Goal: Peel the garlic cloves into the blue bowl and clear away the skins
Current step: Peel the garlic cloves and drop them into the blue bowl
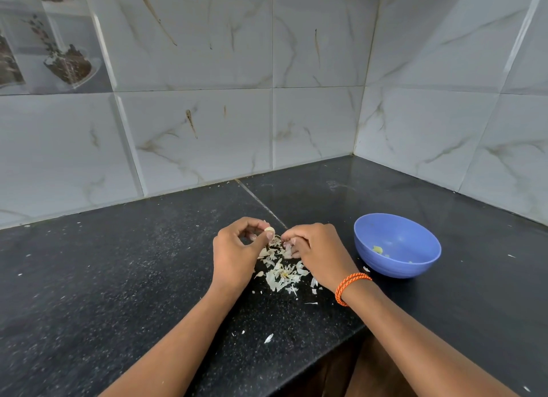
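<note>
Left hand (237,248) pinches a garlic clove (269,230), right hand (314,248) pinching its skin, above skins (281,273) near the counter edge (296,376), blue bowl (397,245) just right.

Soft, even light, fairly dim and cool in tone; no hard shadows, only a faint dark patch under the bowl (397,245) and beneath the hands; the glossy counter (118,278) mirrors the pale tiles (192,70) as a dull sheen near the corner; strong wide-angle bending makes grout lines bow and lean toward the edges; the centre is reasonably sharp; the far left picture tile (44,34) looks smeared and soft.
</note>
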Motion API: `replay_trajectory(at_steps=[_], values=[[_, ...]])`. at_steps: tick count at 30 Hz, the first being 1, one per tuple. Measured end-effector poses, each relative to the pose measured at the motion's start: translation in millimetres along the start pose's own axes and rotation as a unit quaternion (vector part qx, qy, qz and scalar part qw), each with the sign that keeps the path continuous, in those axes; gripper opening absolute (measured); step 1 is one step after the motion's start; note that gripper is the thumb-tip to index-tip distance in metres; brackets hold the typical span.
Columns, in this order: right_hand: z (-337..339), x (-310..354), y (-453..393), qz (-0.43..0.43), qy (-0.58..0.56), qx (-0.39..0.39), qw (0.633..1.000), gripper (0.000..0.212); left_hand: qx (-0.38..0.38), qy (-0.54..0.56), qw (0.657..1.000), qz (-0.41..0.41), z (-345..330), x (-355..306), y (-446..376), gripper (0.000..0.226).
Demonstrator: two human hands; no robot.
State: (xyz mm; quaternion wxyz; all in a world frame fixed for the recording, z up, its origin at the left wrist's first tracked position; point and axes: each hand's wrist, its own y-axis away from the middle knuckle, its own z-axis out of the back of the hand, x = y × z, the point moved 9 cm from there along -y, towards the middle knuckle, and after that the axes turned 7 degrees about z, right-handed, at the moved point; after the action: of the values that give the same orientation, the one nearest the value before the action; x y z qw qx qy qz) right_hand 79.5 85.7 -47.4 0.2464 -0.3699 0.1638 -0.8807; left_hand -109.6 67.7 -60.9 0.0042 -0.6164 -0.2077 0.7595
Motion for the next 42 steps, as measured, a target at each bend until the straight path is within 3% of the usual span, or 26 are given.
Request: replay_trajectory(at_steps=[5, 9, 11, 14, 19, 25, 29, 42], values=[[7, 12, 1, 0.019, 0.072, -0.028, 0.997, 0.012, 0.006, 0.007, 1.000, -0.002, -2, -2, 1, 0.009], [8, 11, 1, 0.015, 0.117, -0.022, 0.993, 0.018, 0.010, 0.008, 1.000, -0.009, -2, -4, 2, 0.010], [8, 10, 0, 0.024, 0.054, -0.031, 0.998, 0.024, 0.017, 0.007, 1.000, -0.011, -4, -6, 3, 0.010], [7, 15, 0, 0.029, -0.056, -0.042, 0.997, 0.009, 0.040, 0.015, 0.999, -0.011, -9, -5, 3, 0.010], [10, 13, 3, 0.039, -0.106, -0.037, 0.993, 0.010, 0.076, 0.051, 0.996, -0.002, -14, -4, 5, 0.009], [15, 7, 13, 0.065, -0.114, -0.035, 0.991, 0.033, 0.092, -0.026, 0.995, -0.039, -25, -9, 9, 0.009], [11, 2, 15, 0.104, -0.050, -0.020, 0.993, 0.009, 0.088, -0.074, 0.991, -0.070, -29, -15, 11, 0.006], [16, 10, 16, 0.134, -0.054, -0.062, 0.988, 0.013, 0.147, -0.014, 0.988, -0.040, -39, -10, 10, 0.011]])
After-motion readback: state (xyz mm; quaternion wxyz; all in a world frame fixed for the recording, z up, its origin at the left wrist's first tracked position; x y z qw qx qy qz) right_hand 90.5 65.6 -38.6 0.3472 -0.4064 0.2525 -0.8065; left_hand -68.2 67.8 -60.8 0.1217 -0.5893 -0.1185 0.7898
